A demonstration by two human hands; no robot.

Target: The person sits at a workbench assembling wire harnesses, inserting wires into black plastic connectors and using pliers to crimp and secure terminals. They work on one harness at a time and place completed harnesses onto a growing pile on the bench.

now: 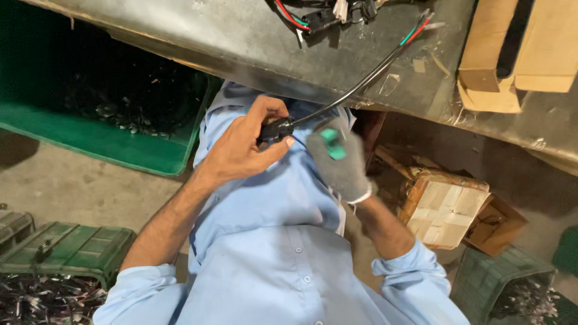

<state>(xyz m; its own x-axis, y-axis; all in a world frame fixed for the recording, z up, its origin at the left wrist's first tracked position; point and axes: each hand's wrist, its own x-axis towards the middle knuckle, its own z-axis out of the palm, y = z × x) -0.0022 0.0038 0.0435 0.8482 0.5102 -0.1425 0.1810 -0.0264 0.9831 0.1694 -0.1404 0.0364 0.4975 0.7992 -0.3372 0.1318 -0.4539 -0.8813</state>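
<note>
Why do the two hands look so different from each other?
The left hand is bare, while the right hand wears a grey knit glove. The left hand grips a black connector on the end of a black cable; the right hand holds a small green tool. Both are raised close together in front of the blue shirt.

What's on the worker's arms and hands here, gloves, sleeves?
Left hand is bare. Right hand wears a grey knit glove with a pale cuff. Both arms have light blue shirt sleeves pushed up to the elbows, forearms uncovered. No watch or markings visible.
</note>
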